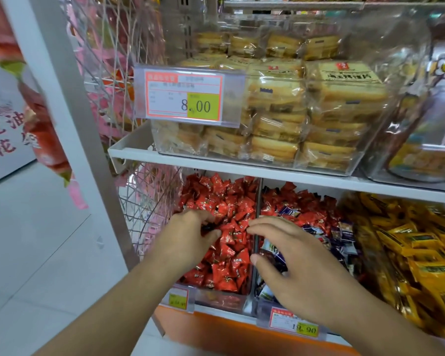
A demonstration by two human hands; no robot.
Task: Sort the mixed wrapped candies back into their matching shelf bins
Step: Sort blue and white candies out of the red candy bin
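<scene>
White shelf (pixel 242 169) at 12 o'clock carries clear bins above a pale tiled floor (pixel 36 253). Left hand (pixel 188 237) pinches a dark candy (pixel 208 228) over the red-candy bin (pixel 224 299). Right hand (pixel 298 263), fingers spread, presses the mixed bin (pixel 263 308).

Red candies (pixel 226 227) heaped in left bin (pixel 221 299)

We're in a shop, snack aisle by the look of it: white shelves (pixel 242 164) holding clear bins (pixel 224 299) of loose wrapped candies (pixel 229 242), bagged toast slices (pixel 280 104) upper centre, and printed price tags (pixel 184 97) like 8.00 clipped to the bin fronts.
</scene>
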